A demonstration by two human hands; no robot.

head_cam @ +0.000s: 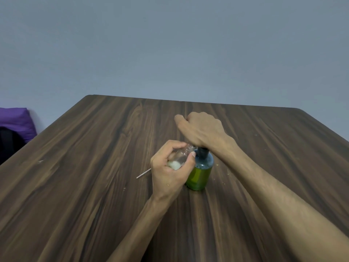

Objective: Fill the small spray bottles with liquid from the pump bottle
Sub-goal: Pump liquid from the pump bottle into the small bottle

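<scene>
A green pump bottle (200, 175) with a dark collar stands upright on the wooden table (94, 148), about half full. My right hand (200, 129) lies over its pump head with fingers curled, hiding the head and spout. My left hand (170, 171) grips a small clear spray bottle (182, 155), tilted with its open neck up against the pump's collar. White foamy liquid sits at the small bottle's bottom. A thin white tube (143, 173) pokes out to the left from behind my left hand.
A purple cushion (15, 121) and a dark shape lie beyond the table's left edge. A plain grey wall rises behind the table. Small crumbs dot the wood near the pump bottle.
</scene>
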